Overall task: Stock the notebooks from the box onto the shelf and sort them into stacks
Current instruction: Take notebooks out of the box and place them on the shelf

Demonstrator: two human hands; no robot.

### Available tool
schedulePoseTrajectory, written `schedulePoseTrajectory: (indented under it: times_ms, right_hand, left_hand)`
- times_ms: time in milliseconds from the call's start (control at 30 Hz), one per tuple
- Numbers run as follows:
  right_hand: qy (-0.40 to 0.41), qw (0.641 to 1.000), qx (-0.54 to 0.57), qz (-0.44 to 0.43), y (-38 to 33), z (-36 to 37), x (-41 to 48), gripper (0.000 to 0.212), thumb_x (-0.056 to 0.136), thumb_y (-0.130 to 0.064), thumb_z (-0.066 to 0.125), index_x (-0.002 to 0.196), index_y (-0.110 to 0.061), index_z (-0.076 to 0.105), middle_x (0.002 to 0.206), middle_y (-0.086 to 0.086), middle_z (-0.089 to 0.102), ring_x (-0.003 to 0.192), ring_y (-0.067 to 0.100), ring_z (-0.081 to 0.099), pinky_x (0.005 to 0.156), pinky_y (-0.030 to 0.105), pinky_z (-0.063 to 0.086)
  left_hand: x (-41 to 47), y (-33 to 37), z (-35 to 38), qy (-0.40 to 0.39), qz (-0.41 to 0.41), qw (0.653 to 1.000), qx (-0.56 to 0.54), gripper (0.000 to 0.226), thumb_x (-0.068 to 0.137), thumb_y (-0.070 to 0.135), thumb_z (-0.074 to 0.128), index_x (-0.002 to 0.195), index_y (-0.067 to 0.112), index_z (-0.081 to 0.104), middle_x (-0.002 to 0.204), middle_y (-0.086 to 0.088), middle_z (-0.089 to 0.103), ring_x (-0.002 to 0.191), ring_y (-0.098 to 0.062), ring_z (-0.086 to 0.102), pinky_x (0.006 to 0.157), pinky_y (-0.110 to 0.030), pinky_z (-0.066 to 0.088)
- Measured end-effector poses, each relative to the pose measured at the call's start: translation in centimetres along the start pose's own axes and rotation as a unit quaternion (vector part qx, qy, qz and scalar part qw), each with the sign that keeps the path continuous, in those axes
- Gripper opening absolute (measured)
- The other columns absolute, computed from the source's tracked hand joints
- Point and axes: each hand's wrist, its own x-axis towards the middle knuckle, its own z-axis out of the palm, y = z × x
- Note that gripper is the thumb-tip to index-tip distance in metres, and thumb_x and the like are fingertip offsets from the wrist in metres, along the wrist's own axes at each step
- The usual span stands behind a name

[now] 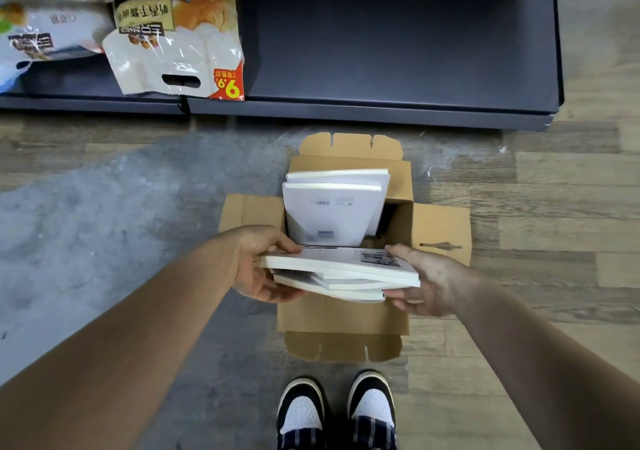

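While the fanned notebooks (341, 273) were held above the box (440, 227), ends clasped by fingers of the left hand (258, 266) and right hand (426, 281), their stiff, likely slippery covers were judged best supported underneath.

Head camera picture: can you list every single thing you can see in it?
floor: one, wood-look planks with a grey patch, under everything
shelf: one, dark grey, along the top
snack bags: at least three, mostly white, on the shelf's left part
box: one, brown cardboard, open on the floor before the shelf
boxed notebooks: two showing, white, leaning upright in the box
held notebooks: about four, white, stacked, lifted above the box
shoes: two, black and white, bottom edge
left hand: one, bare, grips the stack's left end
right hand: one, bare, grips the stack's right end
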Motion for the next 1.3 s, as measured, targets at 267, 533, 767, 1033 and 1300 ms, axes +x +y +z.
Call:
schedulePoseTrajectory:
  times_ms: [267,533,767,1033,1300]
  right_hand:
    - [-0.084,0.99,0.111,0.0,0.7,-0.1,0.7,0.027,0.087,-0.029,0.064,0.103,-0.008,0.062,0.082,0.014,0.071,0.069,0.028,0.07,0.059,0.043,0.06]
    - [-0.077,0.986,0.144,-0.034,1.8,0.9,-1.2,0.024,0.092,-0.025,0.056,0.108,-0.008,0.059,0.094,0.012,0.066,0.065,0.023,0.068,0.044,0.031,0.054]
    - [-0.101,0.975,0.145,-0.132,2.9,0.7,-6.7,0.027,0.095,-0.024,0.049,0.11,-0.004,0.059,0.09,0.019,0.07,0.071,0.029,0.068,0.046,0.03,0.052]
    - [-0.081,0.964,0.141,-0.212,4.7,0.2,-12.6,0.03,0.095,-0.029,0.047,0.113,-0.01,0.059,0.099,0.019,0.071,0.092,0.036,0.069,0.073,0.046,0.057]
    - [-0.075,0.947,0.175,-0.259,5.0,-0.6,-18.9,0.03,0.093,-0.023,0.047,0.119,-0.011,0.055,0.113,0.02,0.067,0.106,0.041,0.062,0.088,0.058,0.05]
  left_hand:
    - [0.4,-0.9,0.0,-0.034,0.013,0.997,-0.061,0.033,0.067,0.0,0.059,0.1,-0.004,0.053,0.079,-0.025,0.067,0.063,-0.039,0.067,0.057,-0.05,0.057]
    - [-0.7,-3.5,0.3,-0.033,0.071,0.993,-0.084,0.023,0.078,0.001,0.054,0.101,-0.001,0.054,0.076,-0.02,0.068,0.063,-0.035,0.068,0.057,-0.045,0.058]
    - [-5.0,-6.8,1.1,0.011,0.152,0.986,-0.062,0.014,0.079,0.008,0.06,0.093,0.006,0.06,0.07,-0.011,0.066,0.069,-0.026,0.061,0.053,-0.031,0.053]
    - [-9.8,-10.0,2.5,-0.011,0.283,0.957,-0.064,0.039,0.081,0.001,0.06,0.114,0.021,0.055,0.093,-0.001,0.074,0.073,-0.012,0.071,0.052,-0.022,0.052]
    - [-16.0,-11.8,3.0,-0.025,0.362,0.932,-0.015,0.064,0.064,0.004,0.074,0.118,0.027,0.048,0.105,0.001,0.071,0.093,-0.019,0.069,0.066,-0.029,0.055]
